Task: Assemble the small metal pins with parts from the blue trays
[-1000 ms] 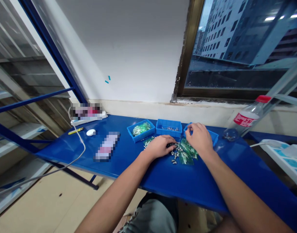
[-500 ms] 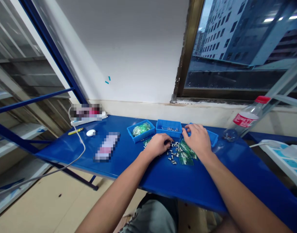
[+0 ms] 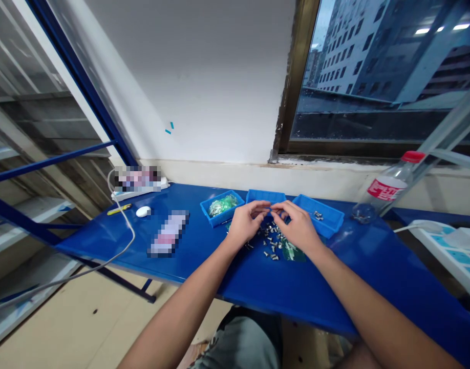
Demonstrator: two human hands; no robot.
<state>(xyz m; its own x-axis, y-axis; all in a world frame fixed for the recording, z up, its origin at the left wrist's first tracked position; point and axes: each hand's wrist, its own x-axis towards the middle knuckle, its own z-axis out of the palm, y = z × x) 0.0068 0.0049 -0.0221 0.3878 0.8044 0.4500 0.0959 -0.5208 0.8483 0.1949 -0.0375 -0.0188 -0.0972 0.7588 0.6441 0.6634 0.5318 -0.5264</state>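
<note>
My left hand (image 3: 246, 223) and my right hand (image 3: 299, 228) meet fingertip to fingertip above a pile of small metal screws (image 3: 272, 256). Their fingers are closed in a pinch, but whatever lies between them is too small to make out. Green translucent plastic pieces (image 3: 295, 252) lie under and beside my right hand. Behind the hands stands a middle blue bin (image 3: 265, 196), its inside mostly covered by my fingers. The right blue bin (image 3: 337, 223) has a few metal screws (image 3: 318, 215) in it. Clear and green packets (image 3: 223, 205) fill the left blue bin (image 3: 221, 220).
On the blue table (image 3: 204, 261) lie a phone-like blurred object (image 3: 169, 233), a white oval object (image 3: 143, 211) and a yellow cutter (image 3: 119, 209). A plastic bottle (image 3: 386, 187) leans at the right. A white cable (image 3: 133, 230) crosses the left edge.
My right hand has moved left from the right bin, uncovering the screws inside it. My left hand has lifted from the pile, and the fingertips of both hands now meet.
</note>
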